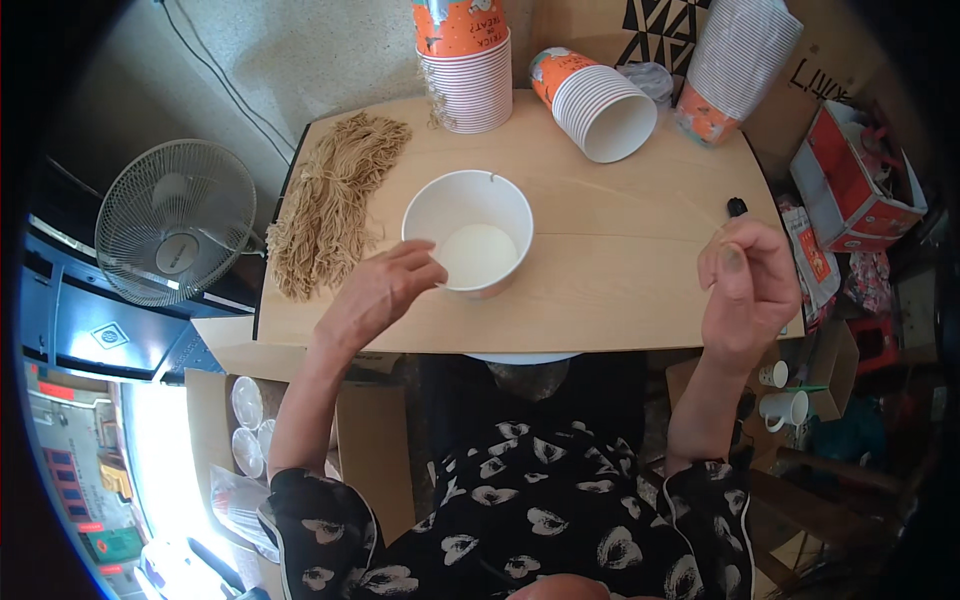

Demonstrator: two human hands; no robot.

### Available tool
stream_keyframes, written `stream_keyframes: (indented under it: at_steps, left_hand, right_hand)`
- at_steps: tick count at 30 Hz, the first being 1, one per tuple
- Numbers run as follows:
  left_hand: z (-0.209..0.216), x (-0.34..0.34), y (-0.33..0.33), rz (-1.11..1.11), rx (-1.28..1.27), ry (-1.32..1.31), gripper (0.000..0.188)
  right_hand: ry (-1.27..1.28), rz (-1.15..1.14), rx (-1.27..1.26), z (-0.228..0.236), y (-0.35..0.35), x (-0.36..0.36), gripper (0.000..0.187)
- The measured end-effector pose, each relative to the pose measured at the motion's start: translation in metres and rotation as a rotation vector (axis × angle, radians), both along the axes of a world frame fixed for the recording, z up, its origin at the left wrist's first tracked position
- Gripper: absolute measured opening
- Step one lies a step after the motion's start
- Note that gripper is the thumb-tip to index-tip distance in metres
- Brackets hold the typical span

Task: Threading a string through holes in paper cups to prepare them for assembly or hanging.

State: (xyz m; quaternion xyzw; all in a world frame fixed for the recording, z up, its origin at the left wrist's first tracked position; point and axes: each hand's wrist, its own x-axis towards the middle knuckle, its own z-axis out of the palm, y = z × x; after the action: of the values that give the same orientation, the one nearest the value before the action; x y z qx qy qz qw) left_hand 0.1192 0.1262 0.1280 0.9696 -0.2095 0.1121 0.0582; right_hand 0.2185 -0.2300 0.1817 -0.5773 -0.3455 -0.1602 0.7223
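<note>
A white-lined paper bucket (483, 200) stands upright in the middle of the table, its mouth facing up. A small tan bit sits on its far rim. My left hand (378, 292) is at the bucket's near left rim, with slightly bent fingers apart and reaching over the edge; whether they touch it I cannot tell. My right hand (748, 290) is raised over the table's right end, thumb up and fingers curled in. Anything between those fingers is too small or hidden to make out. Tan yarn strands (335, 205) lie bundled left of the bucket.
At the back stand a tall stack of orange-and-white paper buckets (470, 85), a tipped stack (600, 110) and a plastic-wrapped stack (740, 65). A small black object (737, 207) lies beyond my right hand. A fan (177, 222) is left; a red-and-white box (850, 190) is right.
</note>
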Motion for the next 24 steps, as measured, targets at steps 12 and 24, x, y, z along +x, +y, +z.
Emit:
stream_keyframes:
  at_steps: [12,24]
  left_hand:
    - [-0.005,-0.004,-0.045,0.266,-0.84,0.07,0.016]
    - [0.006,0.0,-0.059,0.277,-0.923,0.1,0.016]
  right_hand:
    - [-0.197,-0.154,-0.33,-0.05,0.075,-0.038,0.015]
    - [-0.318,-0.242,-0.382,-0.095,0.107,-0.037,0.018]
